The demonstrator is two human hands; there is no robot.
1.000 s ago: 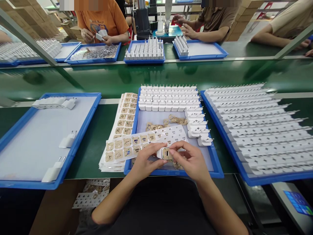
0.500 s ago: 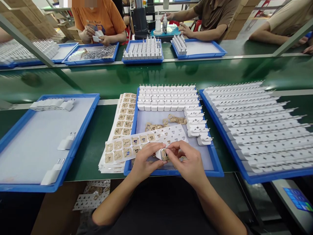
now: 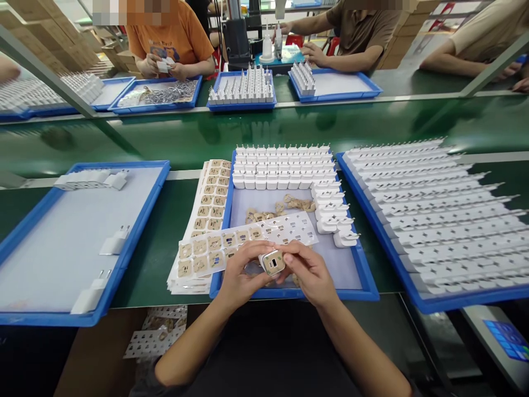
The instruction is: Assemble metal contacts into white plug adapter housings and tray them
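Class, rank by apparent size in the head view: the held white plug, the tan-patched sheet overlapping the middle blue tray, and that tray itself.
Largest: middle blue tray
Next: tan-patched sheet
Smallest: held white plug

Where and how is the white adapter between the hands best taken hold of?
Likely by opposite sides of the white adapter, coming from the left with the left hand: its blocky body suits a thumb-and-finger pinch, and its tan end face, turned toward the camera, would stay uncovered.
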